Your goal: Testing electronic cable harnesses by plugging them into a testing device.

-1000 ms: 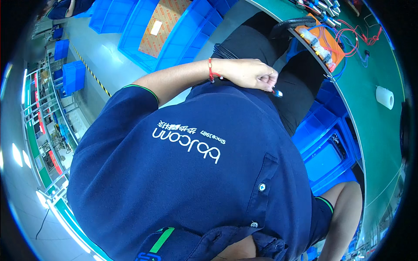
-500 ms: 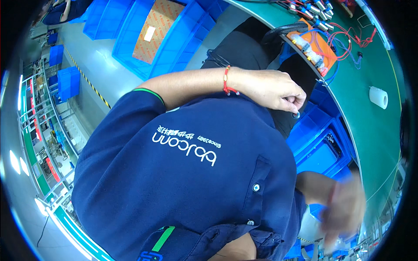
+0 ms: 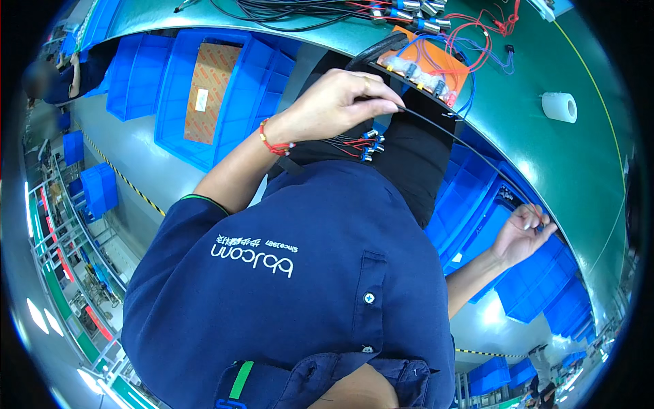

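A thin black cable (image 3: 463,142) runs slantwise in front of my lap, taut between my two hands. My left hand (image 3: 337,105), a red bracelet at its wrist, pinches the cable between thumb and fingers. At the cable's other end, to the right by the bench edge, my right hand (image 3: 521,235) has its fingers curled in round it; the exact grip is small to see. On my lap, below the left hand, lies a bunch of metal-and-blue connectors (image 3: 371,144) with red wires.
The green bench (image 3: 524,150) curves along the far right. On it are black cables with metal connectors (image 3: 415,10), an orange block (image 3: 443,65) with clips and wires, red leads (image 3: 487,41) and a white roll (image 3: 558,108). Blue bins (image 3: 170,88) stand left and beneath the bench.
My left hand has moved left and up, and the black cable now stretches from it. My right hand, blurred before, has come up beside the bench edge. The connectors on my lap have come into view.
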Demonstrator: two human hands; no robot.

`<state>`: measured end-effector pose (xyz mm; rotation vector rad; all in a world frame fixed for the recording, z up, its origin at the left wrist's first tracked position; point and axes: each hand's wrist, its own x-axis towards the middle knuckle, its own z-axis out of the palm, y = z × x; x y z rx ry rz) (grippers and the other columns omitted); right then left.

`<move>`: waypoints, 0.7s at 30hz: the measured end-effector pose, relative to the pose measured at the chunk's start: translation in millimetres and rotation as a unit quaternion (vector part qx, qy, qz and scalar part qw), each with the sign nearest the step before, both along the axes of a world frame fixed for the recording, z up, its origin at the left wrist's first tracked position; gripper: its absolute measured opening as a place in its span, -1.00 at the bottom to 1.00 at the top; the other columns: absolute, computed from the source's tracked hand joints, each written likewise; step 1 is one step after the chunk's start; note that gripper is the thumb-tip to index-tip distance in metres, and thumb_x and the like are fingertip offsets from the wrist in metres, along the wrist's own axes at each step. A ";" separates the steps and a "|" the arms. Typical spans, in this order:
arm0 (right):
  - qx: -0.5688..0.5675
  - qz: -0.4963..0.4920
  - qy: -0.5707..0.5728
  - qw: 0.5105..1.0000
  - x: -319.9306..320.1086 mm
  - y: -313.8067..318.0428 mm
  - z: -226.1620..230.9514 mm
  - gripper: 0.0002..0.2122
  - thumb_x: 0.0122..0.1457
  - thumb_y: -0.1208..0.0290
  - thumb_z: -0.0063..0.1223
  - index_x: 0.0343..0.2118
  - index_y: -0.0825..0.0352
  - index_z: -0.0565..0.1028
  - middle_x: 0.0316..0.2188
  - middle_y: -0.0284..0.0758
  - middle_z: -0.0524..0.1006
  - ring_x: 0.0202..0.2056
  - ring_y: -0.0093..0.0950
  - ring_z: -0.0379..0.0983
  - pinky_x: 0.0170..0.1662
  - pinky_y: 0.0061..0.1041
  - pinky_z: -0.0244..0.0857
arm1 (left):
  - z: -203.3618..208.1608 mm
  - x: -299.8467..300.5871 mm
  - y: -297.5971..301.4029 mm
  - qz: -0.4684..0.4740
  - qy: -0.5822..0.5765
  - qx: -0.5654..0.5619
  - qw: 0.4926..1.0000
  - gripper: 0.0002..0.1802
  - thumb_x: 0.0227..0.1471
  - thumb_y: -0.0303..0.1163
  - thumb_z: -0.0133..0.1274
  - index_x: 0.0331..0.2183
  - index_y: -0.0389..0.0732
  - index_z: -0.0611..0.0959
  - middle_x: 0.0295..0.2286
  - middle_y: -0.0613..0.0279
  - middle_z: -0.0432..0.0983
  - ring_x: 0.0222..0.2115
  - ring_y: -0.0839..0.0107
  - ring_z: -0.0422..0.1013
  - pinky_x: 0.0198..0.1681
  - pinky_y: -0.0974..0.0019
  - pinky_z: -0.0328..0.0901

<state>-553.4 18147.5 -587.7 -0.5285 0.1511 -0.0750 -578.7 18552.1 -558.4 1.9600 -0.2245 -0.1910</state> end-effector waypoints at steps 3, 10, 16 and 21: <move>0.033 -0.197 0.081 0.976 7.6 -6.7 8.5 -0.79 0.25 0.34 0.03 -0.45 0.33 0.34 -0.56 -0.39 0.21 -0.52 -0.56 0.10 -0.40 -0.54 0.10 | -2.7 -7.3 -4.1 0.058 0.073 -0.134 0.987 -0.82 0.11 -0.39 0.12 -0.24 -0.22 0.70 -0.43 0.32 0.57 -0.40 0.56 0.46 -0.30 0.50 0.34; 0.046 -0.196 0.082 0.976 -17.8 -106.6 -27.3 -0.86 0.10 0.37 -0.09 -0.41 0.35 0.33 -0.63 -0.35 0.15 -0.58 -0.51 -0.02 -0.48 -0.44 -0.11 | -14.5 -10.5 -28.9 0.048 0.200 -0.450 0.869 -0.77 0.11 -0.47 0.12 -0.18 -0.35 0.62 -0.39 0.19 0.56 -0.36 0.49 0.49 -0.23 0.41 0.41; 0.026 -0.243 0.086 0.966 -33.3 -140.3 -56.3 -0.85 -0.19 0.44 -0.20 -0.47 0.28 0.24 -0.62 -0.34 0.14 -0.55 -0.46 -0.02 -0.42 -0.40 -0.11 | -26.7 -6.4 -51.8 0.071 0.220 -0.542 0.808 -0.77 0.18 -0.41 0.03 -0.18 -0.36 0.61 -0.34 0.16 0.55 -0.34 0.47 0.46 -0.25 0.42 0.40; -0.045 -0.134 0.021 0.990 -28.7 -117.6 -62.8 -0.85 -0.23 0.48 -0.09 -0.54 0.26 0.23 -0.59 -0.35 0.15 -0.53 -0.45 0.01 -0.36 -0.41 -0.08 | -21.2 -2.6 -62.3 0.061 0.255 -0.474 0.841 -0.64 0.26 -0.26 -0.07 -0.08 -0.34 0.56 -0.42 0.34 0.47 -0.42 0.62 0.38 -0.34 0.49 0.32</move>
